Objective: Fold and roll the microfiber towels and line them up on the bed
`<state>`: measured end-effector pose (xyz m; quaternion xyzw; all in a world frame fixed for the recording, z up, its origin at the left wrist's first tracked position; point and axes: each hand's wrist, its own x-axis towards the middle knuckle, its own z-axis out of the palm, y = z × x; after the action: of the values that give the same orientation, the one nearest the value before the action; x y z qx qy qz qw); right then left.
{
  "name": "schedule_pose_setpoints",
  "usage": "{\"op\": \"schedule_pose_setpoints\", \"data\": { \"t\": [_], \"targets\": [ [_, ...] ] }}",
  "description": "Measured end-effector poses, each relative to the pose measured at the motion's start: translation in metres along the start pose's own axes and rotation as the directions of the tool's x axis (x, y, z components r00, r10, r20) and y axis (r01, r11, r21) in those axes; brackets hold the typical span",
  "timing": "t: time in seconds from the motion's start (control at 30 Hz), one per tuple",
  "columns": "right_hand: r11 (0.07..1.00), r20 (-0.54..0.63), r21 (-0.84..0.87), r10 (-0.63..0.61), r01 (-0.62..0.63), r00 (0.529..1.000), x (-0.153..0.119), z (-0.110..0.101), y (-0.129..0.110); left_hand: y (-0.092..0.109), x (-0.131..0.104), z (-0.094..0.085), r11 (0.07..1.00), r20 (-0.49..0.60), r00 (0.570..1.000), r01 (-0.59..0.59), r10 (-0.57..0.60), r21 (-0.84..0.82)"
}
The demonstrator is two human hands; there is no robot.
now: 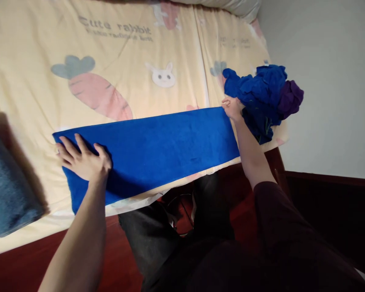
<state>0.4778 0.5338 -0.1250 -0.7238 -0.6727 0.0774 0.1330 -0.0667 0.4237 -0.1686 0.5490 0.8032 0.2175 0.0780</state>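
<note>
A bright blue towel point(170, 150) lies as a long, flat strip along the near edge of the bed. Flat on its left end rests my left hand point(86, 159), fingers spread. At the far right corner of the towel, my right hand point(232, 107) is closed, its fingers pinching the edge there. Just beyond the right hand is a crumpled heap of blue cloths point(261, 91), with a purple cloth point(291, 97) at its right side and a darker blue piece underneath.
The bed's yellow sheet point(179, 48) is printed with carrots and rabbits. At the left sits a thick grey-blue folded stack point(9, 182). A pillow point(237, 7) lies at the far edge. The wall point(328, 89) stands to the right, and the red floor point(121, 247) shows below.
</note>
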Motion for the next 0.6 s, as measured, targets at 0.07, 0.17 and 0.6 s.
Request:
{"op": "schedule_pose_setpoints", "data": {
  "t": [0.07,0.17,0.6],
  "targets": [
    [0.999,0.002,-0.047,-0.008,0.008,1.0,-0.005,0.003,-0.013,0.001,0.0,-0.001,1.0,-0.002,1.0,0.008,-0.008,0.002],
    [0.995,-0.023,-0.098,0.017,-0.019,1.0,-0.029,0.021,-0.045,0.003,0.0,-0.002,1.0,0.005,1.0,0.015,-0.015,0.004],
    [0.991,0.055,-0.132,0.005,0.003,0.998,-0.044,0.032,-0.013,0.001,0.002,0.0,0.999,0.026,0.999,0.03,-0.031,0.035]
  ]
}}
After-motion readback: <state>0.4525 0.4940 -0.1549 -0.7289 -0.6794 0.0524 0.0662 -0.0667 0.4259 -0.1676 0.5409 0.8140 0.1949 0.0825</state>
